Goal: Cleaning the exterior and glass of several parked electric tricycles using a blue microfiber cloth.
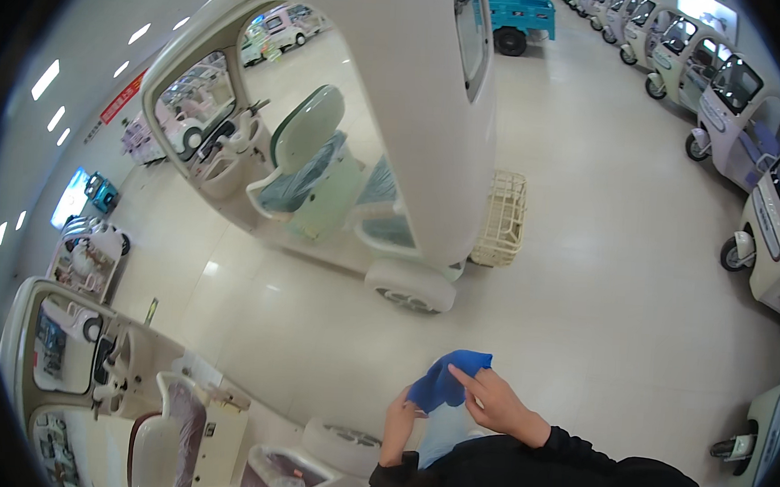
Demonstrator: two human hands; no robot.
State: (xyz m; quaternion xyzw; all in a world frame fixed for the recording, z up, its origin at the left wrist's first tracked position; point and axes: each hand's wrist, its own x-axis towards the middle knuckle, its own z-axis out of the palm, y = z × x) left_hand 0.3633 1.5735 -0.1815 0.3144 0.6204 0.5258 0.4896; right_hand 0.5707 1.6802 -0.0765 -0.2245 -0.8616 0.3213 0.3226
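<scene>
head view: blue cloth between left hand, gripping its lower end, and right hand, touching; hold unclear

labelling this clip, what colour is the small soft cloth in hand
The small soft cloth is blue, seen best in the head view.

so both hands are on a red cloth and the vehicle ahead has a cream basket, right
Not red: the head view shows a blue cloth. The left hand and right hand are on it, and the vehicle ahead has a cream basket.
</scene>
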